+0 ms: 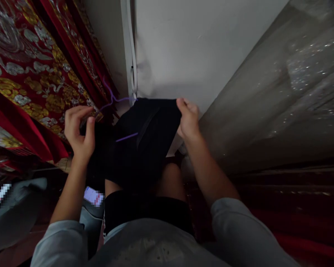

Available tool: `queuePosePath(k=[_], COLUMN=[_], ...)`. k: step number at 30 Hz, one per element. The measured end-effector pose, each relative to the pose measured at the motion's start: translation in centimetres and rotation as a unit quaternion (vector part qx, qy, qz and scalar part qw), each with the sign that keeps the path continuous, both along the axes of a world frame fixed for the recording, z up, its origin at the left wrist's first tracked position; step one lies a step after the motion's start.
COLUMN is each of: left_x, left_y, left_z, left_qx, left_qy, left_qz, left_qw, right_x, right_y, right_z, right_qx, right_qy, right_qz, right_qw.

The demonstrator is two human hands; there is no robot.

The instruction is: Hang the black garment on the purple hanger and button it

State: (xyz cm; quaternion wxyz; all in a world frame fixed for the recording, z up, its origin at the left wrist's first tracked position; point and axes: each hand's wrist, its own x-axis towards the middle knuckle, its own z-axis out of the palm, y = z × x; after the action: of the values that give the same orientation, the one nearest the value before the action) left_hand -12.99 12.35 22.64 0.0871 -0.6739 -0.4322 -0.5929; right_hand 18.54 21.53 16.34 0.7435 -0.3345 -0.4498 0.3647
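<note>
A piece of black cloth (153, 129) is stretched above my lap. At its upper right corner my right hand (188, 118) is closed, with the edge pinched under the thumb. On the other side, my left hand (79, 129) is raised with thumb and forefinger brought close together. A purple thread (124, 99) runs in a loose, branching curve from the cloth's top edge to those fingertips. Whether a needle is there is too small and dark to tell. One straight purple stitch (126, 137) lies across the cloth's middle, beside a slit-like fold (147, 128).
Red fabric with gold and silver embroidery (44, 74) hangs at the left. A white panel (183, 44) stands ahead, and a large plastic-wrapped bundle (267, 92) fills the right. At lower left are a lit phone (94, 196) and a grey-clad person's leg (19, 211).
</note>
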Motion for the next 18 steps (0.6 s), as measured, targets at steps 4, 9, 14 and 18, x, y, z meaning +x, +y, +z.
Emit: queuePosePath(k=[4, 9, 14, 18], left_x=[1.3, 4.4, 7.2, 8.3], left_y=[-1.1, -0.9, 0.1, -1.9], left_z=[-3.3, -8.6, -13.4, -17.3], left_qx=[-0.027, -0.280, -0.448, -0.461], left_qy=[-0.004, 0.132, 0.304, 0.232], left_qz=[-0.022, -0.142, -0.060, -0.087], left_qw=[0.999, 0.940, 0.839, 0.852], right_x=[1.7, 2.7, 2.6, 1.8], right_y=[2.8, 0.4, -2.3, -2.7], right_z=[2.5, 0.1, -2.7, -5.8], right_qx=[0.024, 0.002, -0.010, 0.006], right_qy=[0.039, 0.075, 0.054, -0.018], right_qz=[-0.048, -0.099, -0.141, -0.267], right_qw=[0.998, 0.992, 0.988, 0.963])
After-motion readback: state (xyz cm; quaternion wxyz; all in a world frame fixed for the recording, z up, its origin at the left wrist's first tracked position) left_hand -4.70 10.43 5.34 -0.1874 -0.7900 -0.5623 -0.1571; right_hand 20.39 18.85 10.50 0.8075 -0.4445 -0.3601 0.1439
